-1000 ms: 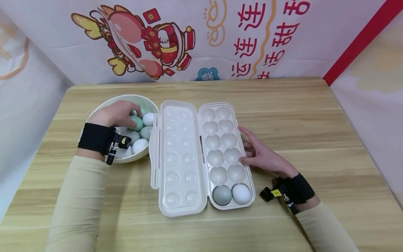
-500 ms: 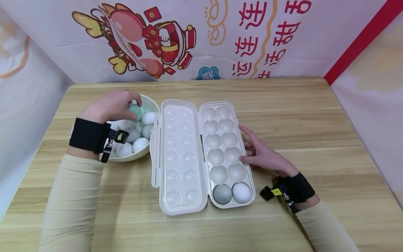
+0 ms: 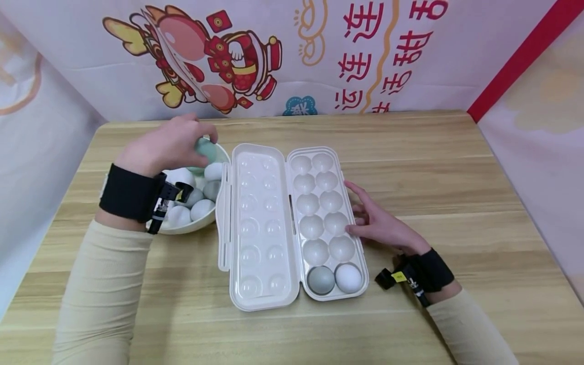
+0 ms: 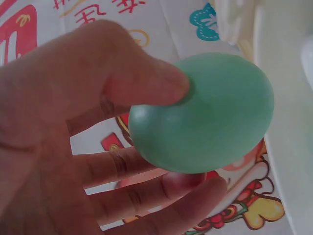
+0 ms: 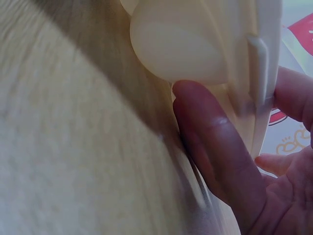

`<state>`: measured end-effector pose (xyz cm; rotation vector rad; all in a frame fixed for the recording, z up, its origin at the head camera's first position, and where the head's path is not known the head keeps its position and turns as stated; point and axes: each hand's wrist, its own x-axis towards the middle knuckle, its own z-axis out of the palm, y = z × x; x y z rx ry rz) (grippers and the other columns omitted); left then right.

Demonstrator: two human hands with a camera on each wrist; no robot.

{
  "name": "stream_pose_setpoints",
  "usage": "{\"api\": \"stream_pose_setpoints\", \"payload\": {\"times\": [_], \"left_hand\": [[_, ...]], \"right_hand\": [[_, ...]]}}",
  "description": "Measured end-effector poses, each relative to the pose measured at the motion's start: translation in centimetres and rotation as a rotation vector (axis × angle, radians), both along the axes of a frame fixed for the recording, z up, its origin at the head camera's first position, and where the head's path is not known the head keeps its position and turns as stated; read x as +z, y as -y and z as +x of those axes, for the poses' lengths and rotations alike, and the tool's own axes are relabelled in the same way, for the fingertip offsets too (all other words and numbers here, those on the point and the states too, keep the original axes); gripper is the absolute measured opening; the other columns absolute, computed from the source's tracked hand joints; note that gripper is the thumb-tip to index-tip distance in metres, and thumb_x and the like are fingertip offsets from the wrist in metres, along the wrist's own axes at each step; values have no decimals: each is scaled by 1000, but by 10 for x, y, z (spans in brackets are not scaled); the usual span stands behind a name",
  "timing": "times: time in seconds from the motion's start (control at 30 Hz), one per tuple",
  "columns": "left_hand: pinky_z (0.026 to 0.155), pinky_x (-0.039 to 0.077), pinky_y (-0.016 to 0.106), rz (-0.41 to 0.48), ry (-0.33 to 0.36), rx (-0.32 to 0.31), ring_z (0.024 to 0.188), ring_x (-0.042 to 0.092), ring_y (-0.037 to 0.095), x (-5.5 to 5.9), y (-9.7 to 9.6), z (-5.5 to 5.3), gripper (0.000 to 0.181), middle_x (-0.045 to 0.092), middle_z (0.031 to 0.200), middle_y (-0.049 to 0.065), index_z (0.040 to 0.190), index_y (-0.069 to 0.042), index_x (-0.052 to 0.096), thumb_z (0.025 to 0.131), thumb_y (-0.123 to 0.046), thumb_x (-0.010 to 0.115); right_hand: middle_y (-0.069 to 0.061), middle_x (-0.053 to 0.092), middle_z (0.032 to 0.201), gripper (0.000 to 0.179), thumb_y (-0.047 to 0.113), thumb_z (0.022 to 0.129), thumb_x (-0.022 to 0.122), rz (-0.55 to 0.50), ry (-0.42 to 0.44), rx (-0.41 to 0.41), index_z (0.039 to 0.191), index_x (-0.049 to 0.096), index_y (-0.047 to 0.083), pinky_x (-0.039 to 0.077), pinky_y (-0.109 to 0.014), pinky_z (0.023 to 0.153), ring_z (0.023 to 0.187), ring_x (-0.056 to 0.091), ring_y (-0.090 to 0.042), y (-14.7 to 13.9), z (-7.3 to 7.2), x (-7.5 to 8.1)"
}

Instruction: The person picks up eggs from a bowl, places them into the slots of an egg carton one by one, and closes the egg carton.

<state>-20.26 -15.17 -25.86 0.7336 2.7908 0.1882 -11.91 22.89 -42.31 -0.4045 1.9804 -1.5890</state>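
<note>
The person's left hand pinches a green egg between the thumb, laid on one side, and the fingers on the other, which are bent and slightly spread. In the head view this egg appears over the far part of a pale bowl, where white and greyish eggs lie heaped; its exact height above them cannot be told. To the right of the bowl, an egg carton lies unfolded on the wooden table, its lid on the bowl's side and its cupped base on the other. A handle along the lid's left edge meets or overlaps the bowl's rim. The base has two columns of cups, and the row nearest the person holds a grey egg on the left and a white egg beside it. The right hand rests at the base's outer side, loosely open, thumb and forefinger apart and touching its edge; some of its other fingers are partly hidden.
</note>
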Motion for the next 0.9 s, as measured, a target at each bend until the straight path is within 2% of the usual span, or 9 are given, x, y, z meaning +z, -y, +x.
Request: {"api": "stream_pose_setpoints", "payload": {"times": [0.27, 0.47, 0.57, 0.73, 0.9], "left_hand": [[75, 50, 49, 4, -45, -41, 88, 49, 36, 11, -25, 17, 33, 47, 103, 20, 108, -6, 58, 77, -10, 68], [77, 50, 46, 13, -63, -98, 86, 49, 34, 10, -43, 25, 33, 48, 100, 19, 107, -4, 59, 76, -6, 68], [75, 49, 42, 29, -86, -143, 84, 49, 32, 6, -54, 29, 32, 49, 97, 17, 105, -5, 59, 74, -4, 68], [70, 44, 38, 62, -153, -259, 81, 47, 29, 1, -76, 37, 27, 50, 89, 14, 99, -7, 59, 74, -3, 68], [62, 45, 36, 29, -195, -366, 79, 48, 27, -2, -103, 48, 25, 51, 89, 13, 99, -9, 58, 76, -6, 68]], "right_hand": [[-29, 38, 134, 89, 6, 87, 60, 9, 1, -1, 144, 0, 40, 52, -41, 81, 106, 57, -34, 2, 0, 0], [-28, 40, 133, 89, 6, 87, 59, 14, 17, -6, 144, 1, 42, 52, -43, 80, 107, 56, -34, 4, -2, 0], [-27, 41, 133, 89, 5, 87, 59, 10, 25, -6, 143, 1, 43, 52, -43, 80, 108, 56, -34, 4, -2, 0], [-28, 39, 134, 89, 5, 87, 59, 12, 25, -3, 144, 1, 42, 52, -43, 81, 108, 55, -35, 4, -1, 0], [-28, 37, 135, 90, 6, 86, 60, 5, 37, -17, 143, 1, 43, 52, -42, 81, 106, 56, -34, 2, 0, 0]]}}
